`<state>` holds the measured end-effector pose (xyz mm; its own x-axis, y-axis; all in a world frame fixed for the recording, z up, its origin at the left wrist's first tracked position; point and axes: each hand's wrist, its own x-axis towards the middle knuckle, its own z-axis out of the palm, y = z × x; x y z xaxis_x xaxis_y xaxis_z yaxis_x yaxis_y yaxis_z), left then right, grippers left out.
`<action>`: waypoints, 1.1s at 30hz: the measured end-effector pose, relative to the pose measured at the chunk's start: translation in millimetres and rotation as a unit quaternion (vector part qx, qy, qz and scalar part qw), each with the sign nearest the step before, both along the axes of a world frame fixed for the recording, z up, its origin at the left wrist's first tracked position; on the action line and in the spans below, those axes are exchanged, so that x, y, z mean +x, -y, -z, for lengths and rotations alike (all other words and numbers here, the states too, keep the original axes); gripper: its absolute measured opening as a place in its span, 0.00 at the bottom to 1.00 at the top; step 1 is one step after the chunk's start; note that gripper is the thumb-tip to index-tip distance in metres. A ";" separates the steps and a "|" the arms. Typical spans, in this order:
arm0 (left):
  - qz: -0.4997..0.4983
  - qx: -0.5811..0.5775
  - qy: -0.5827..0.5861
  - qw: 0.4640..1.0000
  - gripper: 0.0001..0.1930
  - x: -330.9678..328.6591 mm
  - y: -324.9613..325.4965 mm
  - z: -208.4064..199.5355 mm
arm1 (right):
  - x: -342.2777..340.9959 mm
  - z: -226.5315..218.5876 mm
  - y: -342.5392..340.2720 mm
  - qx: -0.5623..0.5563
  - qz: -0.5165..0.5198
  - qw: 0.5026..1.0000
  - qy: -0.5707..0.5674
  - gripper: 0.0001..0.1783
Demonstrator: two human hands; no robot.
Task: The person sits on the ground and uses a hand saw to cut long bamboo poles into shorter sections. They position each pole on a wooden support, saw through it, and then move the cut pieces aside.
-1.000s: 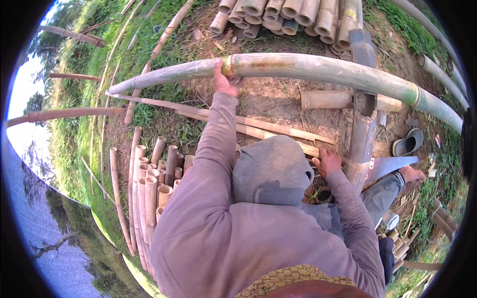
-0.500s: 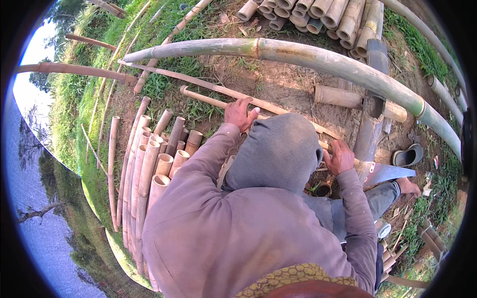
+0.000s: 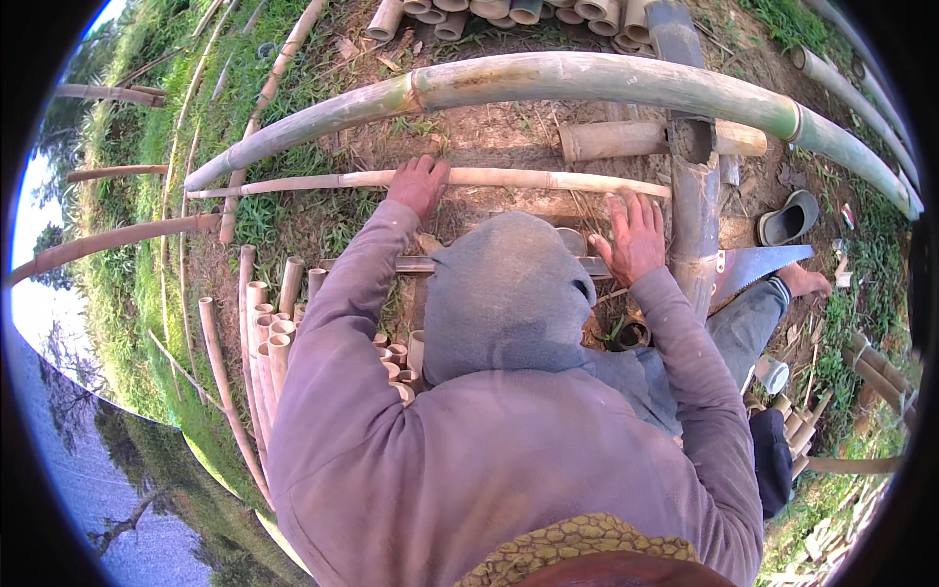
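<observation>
A long, pale bamboo strip (image 3: 323,182) lies crosswise ahead of my knees. My left hand (image 3: 419,186) is closed over it left of its middle, fingers bent across the top. Close to the strip's right end is my right hand (image 3: 634,235), its fingers apart and thumb held out. Those fingertips appear to touch the near edge. My bent knee in torn grey trousers (image 3: 504,293) rises between my forearms and hides part of the ground. A handsaw (image 3: 758,266) rests by my outstretched leg, teeth along its far side.
A thick bamboo pole (image 3: 587,83) arches across beyond the strip. A darker upright-looking post (image 3: 696,215) with a notch stands right of my right hand. Cut bamboo lengths (image 3: 262,333) stand at left; more bamboo tubes (image 3: 518,10) are stacked far off. A sandal (image 3: 788,217) lies at right.
The strip has swung from slanting down to the right to lying nearly level. Both hands have moved left in the picture and slightly farther away. The view has shifted too.
</observation>
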<state>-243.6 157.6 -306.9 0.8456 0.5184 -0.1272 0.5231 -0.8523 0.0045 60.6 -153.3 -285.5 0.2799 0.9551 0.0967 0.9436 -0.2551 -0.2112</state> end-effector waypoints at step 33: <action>0.132 -0.030 0.324 0.936 0.22 121.0 73.2 -139.0 | 149.1 -120.8 20.6 0.134 -0.121 0.982 -0.051 0.23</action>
<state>-122.6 84.4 -167.9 0.8532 0.2891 0.4341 0.1653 -0.9393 0.3005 209.8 -173.9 -164.7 0.0679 0.9390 0.3372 0.9404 0.0525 -0.3358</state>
